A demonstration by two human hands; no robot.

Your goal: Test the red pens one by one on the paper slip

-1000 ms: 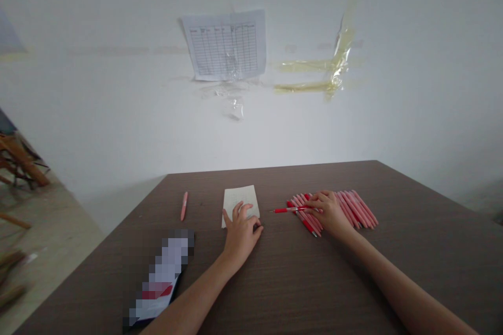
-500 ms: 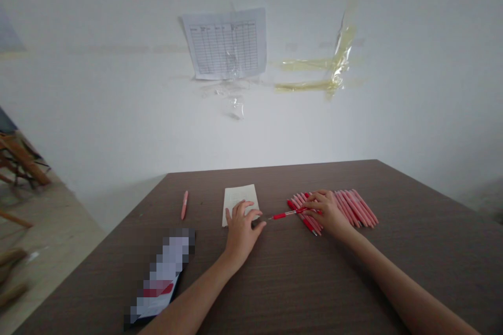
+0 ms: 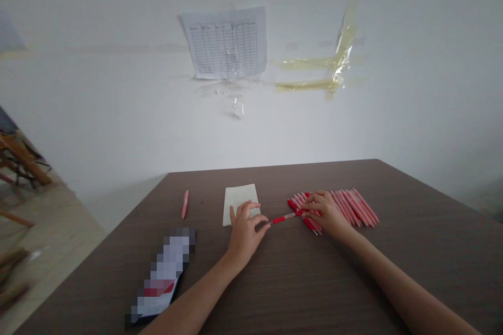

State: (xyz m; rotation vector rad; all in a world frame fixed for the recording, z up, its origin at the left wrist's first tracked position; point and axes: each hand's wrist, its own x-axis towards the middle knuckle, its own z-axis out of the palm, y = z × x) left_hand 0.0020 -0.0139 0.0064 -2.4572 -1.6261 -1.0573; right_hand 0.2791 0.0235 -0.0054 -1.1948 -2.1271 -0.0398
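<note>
A red pen (image 3: 284, 218) with a clear section points its tip to the left, raised above the table. My right hand (image 3: 324, 210) is closed on the pen's rear end, over a row of pens. My left hand (image 3: 247, 227) has thumb and forefinger closed at the pen's tip, its other fingers curved over the small pale paper (image 3: 233, 197). Several pink pens (image 3: 351, 208) lie side by side under and beyond my right hand. One darker red pen (image 3: 309, 224) lies at the left of that row, partly hidden.
A lone pink pen (image 3: 185, 204) lies at the left of the brown table (image 3: 275, 282). Nearer, a blurred-out flat packet (image 3: 163, 272) sits beside my left forearm. Behind the table is a wall with a taped printed sheet (image 3: 226, 44).
My left hand has moved slightly right, and its thumb and forefinger have come together at the pen's tip. My right hand still holds the pen, nearly unmoved.
</note>
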